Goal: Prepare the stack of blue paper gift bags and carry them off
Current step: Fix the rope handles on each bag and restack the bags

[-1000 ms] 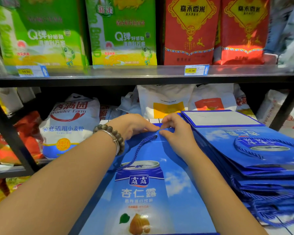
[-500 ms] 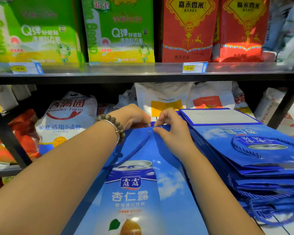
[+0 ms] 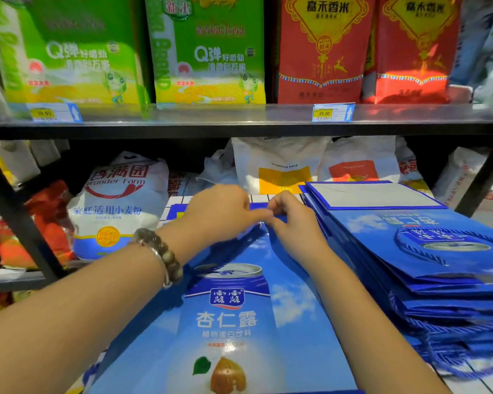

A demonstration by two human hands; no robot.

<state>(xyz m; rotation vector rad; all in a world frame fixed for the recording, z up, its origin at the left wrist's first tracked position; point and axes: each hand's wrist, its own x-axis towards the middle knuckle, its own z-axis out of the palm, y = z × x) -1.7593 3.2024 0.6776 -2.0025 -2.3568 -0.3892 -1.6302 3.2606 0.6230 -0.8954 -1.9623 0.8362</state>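
A flat blue paper gift bag (image 3: 231, 322) printed with a can lies in front of me, its far top edge under both hands. My left hand (image 3: 219, 213), with a bead bracelet on the wrist, and my right hand (image 3: 292, 220) meet at that edge, fingertips pinching it where the blue rope handle (image 3: 251, 236) enters the bag. To the right lies a thick stack of the same blue bags (image 3: 427, 265), turned the other way, handles hanging off its near side.
A black shelf edge (image 3: 239, 127) with price tags runs above the hands. Green and red rice bags stand on it. Behind the blue bags sit a white flour sack (image 3: 117, 203) and white bags (image 3: 282, 166). A black slanted post (image 3: 20, 217) stands left.
Both hands have stayed at the bag's top edge, fingers working closer together over the handle hole. The view shifted slightly.
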